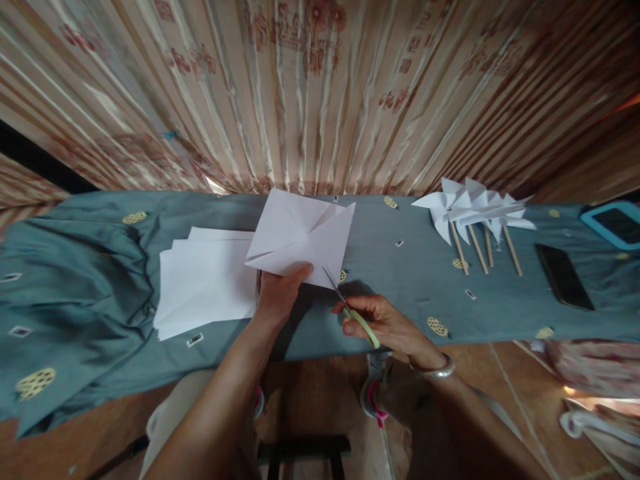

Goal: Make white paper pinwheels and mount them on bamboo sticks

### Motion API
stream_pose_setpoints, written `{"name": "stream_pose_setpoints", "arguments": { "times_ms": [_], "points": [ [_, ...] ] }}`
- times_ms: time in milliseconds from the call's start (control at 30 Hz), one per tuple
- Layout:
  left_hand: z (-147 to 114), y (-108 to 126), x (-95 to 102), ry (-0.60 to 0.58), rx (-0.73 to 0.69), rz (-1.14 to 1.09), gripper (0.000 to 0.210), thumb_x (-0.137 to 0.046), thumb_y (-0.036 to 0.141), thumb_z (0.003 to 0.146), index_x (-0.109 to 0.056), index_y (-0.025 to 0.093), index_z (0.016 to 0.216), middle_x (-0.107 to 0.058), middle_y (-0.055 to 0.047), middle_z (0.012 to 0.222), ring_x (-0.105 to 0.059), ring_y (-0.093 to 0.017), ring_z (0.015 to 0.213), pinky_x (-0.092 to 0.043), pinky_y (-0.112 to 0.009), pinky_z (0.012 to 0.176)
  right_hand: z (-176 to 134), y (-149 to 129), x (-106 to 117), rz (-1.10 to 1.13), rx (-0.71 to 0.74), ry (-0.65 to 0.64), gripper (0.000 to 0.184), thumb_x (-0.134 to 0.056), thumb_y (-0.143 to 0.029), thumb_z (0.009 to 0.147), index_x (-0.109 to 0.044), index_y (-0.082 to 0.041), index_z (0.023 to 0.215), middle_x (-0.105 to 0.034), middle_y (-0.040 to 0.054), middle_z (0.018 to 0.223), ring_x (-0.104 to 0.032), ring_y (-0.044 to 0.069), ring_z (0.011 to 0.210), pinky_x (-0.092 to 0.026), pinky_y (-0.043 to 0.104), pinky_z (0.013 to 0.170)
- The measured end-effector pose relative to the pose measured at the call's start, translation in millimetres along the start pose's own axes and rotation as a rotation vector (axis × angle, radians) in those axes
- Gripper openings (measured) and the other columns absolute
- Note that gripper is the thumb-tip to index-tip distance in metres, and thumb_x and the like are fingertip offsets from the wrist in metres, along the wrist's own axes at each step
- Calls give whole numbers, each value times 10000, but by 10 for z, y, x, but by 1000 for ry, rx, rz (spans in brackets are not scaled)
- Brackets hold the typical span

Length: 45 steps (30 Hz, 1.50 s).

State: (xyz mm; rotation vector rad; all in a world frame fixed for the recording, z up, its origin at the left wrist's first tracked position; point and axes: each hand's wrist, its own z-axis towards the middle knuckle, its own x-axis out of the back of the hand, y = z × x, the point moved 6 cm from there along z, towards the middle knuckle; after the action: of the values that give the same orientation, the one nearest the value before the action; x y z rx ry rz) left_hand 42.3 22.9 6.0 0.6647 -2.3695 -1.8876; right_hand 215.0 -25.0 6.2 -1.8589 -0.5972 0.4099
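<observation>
My left hand (281, 288) grips a square white sheet of paper (280, 230) by its near edge, thumb on top and fingers underneath. Slits run inward from some of the sheet's corners, and crease lines meet near its middle. In my right hand (383, 323) is a pair of scissors (367, 328) with light green handles, fingers wrapped round them. The blades reach the near right corner of the sheet. A stack of white paper (207, 280) lies just left of my left hand, its sheets slightly fanned.
Several white paper pinwheels (480, 210) on wooden sticks lie at the right. Beyond them are a black phone (565, 277) and a blue-framed device (613, 223). A grey-green cloth (400, 267) covers the narrow table, bunched at left. A patterned curtain (320, 100) hangs behind.
</observation>
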Motion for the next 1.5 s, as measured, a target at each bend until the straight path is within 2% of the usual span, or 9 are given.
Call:
{"name": "stream_pose_setpoints", "arguments": {
  "times_ms": [467,900,1233,1500],
  "points": [
    [13,14,-18,-36,-31,-71,371,-787,241,500,-686,157,847,-709,-56,894,-631,-209,821,-498,-361,815,14,28,13,20,-25,5,423,-753,-513,699,-619,-152,873,-394,-77,583,-301,56,519,-255,210,465],
    [14,21,-17,-30,-15,-84,434,-793,238,497,-675,151,906,-705,-50,874,-627,-197,792,-494,-365,816,27,72,49,-11,7,41,417,-739,-524,705,-631,-151,858,-414,-73,579,-305,56,513,-238,211,461],
    [11,49,-32,-42,-36,-72,495,-795,266,479,-672,155,945,-707,-55,894,-631,-225,871,-494,-381,860,42,132,66,43,-58,63,483,-792,-551,617,-647,-154,851,-442,-75,550,-302,45,481,-234,205,436],
    [-11,30,-29,-41,-1,-32,437,-802,256,473,-658,147,872,-697,-50,862,-629,-212,824,-482,-376,835,30,94,54,17,-27,50,464,-768,-555,643,-627,-162,846,-469,-62,583,-369,68,522,-292,217,480]
  ]
}}
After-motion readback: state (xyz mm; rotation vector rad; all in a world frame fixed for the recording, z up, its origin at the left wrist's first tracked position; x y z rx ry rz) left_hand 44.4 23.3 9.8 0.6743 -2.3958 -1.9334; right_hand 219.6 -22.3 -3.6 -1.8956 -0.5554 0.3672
